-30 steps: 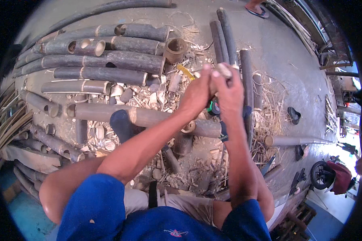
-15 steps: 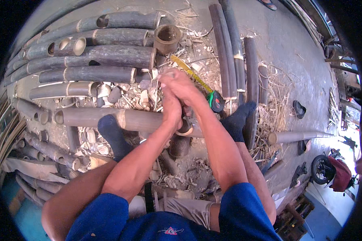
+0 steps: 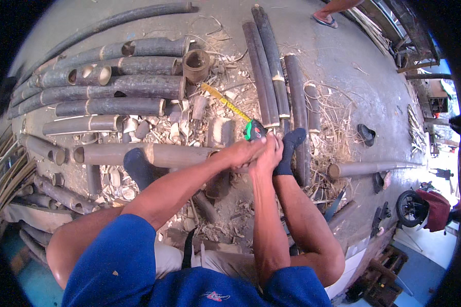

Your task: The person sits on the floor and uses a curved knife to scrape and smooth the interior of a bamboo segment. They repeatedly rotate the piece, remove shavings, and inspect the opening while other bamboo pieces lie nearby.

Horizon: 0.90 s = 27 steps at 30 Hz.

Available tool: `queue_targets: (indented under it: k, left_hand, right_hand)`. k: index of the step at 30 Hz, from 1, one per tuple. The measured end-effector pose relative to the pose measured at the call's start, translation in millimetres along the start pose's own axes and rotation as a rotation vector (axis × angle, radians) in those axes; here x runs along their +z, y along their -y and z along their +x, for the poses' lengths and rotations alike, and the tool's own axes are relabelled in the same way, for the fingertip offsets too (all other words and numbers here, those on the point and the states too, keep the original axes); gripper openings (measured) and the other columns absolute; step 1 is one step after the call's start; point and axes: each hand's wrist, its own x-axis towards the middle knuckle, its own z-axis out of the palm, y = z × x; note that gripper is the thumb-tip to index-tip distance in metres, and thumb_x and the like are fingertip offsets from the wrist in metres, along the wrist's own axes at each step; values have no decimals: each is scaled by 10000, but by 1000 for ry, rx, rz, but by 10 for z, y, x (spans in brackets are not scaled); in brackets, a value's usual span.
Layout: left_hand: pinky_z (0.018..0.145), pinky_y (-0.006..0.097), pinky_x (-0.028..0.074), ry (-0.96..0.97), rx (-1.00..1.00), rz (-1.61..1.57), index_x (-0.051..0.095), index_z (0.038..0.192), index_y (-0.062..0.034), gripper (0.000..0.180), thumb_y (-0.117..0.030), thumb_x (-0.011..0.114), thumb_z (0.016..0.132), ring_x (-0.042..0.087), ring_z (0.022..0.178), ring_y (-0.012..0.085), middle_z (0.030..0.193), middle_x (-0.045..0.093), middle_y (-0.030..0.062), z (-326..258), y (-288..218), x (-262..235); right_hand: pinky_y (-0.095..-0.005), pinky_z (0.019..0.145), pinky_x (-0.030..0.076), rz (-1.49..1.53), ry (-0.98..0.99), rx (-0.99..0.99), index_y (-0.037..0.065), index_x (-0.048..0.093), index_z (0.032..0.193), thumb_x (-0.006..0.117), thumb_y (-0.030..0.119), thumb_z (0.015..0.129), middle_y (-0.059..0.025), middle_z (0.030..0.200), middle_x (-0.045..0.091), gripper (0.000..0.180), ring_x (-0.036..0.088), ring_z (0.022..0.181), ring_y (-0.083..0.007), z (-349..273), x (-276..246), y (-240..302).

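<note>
My left hand (image 3: 245, 153) and my right hand (image 3: 268, 154) are pressed together in front of my right foot, both with curled fingers. Whatever lies inside them is hidden. Just beyond them a green and black tape measure (image 3: 253, 130) rests on the shavings, its yellow blade (image 3: 225, 103) drawn out toward the far left. Left of the hands lies a brown bamboo pole (image 3: 182, 155), with my left foot (image 3: 138, 169) in a dark sock against it. A short bamboo piece (image 3: 220, 132) lies beyond the pole's right end.
Several dark bamboo poles (image 3: 138, 88) lie side by side at the far left, near an upright bamboo cup (image 3: 196, 65). More poles (image 3: 261, 77) stretch away beyond my right foot (image 3: 293, 146). Another person's sandalled foot (image 3: 325, 18) is at the top right. A motorbike (image 3: 420, 210) stands at right.
Both hands have moved right and nearer, from over the pole's end to beside my right foot. Another person's foot and lower leg have come further into view at the top.
</note>
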Motion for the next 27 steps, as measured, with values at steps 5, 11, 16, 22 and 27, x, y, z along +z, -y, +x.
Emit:
queue_targets:
  k: [5,11,16,22,27]
  left_hand:
    - [870,497,515,-284,153,36,665,830,102,994,-794,258,967,679,838,419,803,697,262,260,122,-369]
    - [741,380,494,-672,194,-553,621,974,73,620,-486,379,1088,649,787,230,727,634,117,-127,505,-215]
    - [905,359,504,-1161,408,-742,582,1245,-26,375,-320,408,1089,626,1041,238,1127,638,113,-530,849,149]
    - [1006,437,471,-694,250,-206,618,1185,55,617,-463,293,1103,639,1101,382,1209,645,266,-184,590,-130]
    - [1041,520,444,-276,132,186,555,1351,38,803,-623,205,1059,580,1183,507,1218,632,349,-142,23,-511]
  right_hand:
    - [-294,712,484,47,76,46,3,600,1125,666,164,909,-72,975,626,278,580,844,-135,376,568,-173]
    - [-293,582,477,-229,560,162,39,638,1112,677,110,890,5,814,611,236,565,663,-125,241,1017,-305]
    - [-348,774,546,-830,1369,-64,91,687,1040,739,171,778,-100,861,726,279,701,847,-209,-802,1328,-301]
    - [-365,670,569,-241,542,63,54,626,1068,689,100,844,-73,838,626,237,637,728,-198,8,1003,-37]
    - [-357,581,549,82,208,248,47,582,1108,689,156,904,-61,745,563,255,552,577,-177,474,684,-290]
